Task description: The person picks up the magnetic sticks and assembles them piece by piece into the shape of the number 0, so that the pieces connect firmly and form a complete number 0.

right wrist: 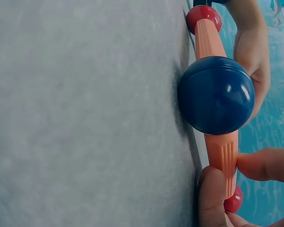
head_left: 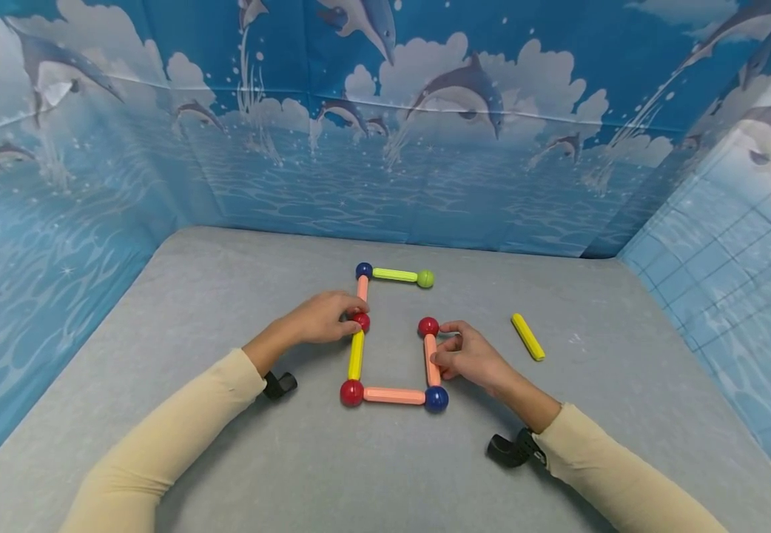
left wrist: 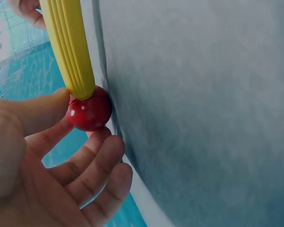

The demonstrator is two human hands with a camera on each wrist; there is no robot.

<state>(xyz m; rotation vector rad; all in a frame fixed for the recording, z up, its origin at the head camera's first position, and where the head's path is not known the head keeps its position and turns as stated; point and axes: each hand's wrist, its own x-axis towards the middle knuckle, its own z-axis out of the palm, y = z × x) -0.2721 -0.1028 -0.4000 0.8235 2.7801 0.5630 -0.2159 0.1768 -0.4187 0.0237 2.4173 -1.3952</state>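
On the grey table lies a chain of colored rods and balls. My left hand pinches a red ball where a yellow rod and an orange rod meet. My right hand holds the upright orange rod at the right side between thumb and fingers, just below another red ball. That rod ends in a blue ball, joined by a horizontal orange rod to the lower-left red ball. At the top, a blue ball carries a green rod and green ball.
A loose yellow rod lies on the table right of my right hand. Blue dolphin-print curtains stand behind and along the sides. Black wrist straps hang at both sleeves.
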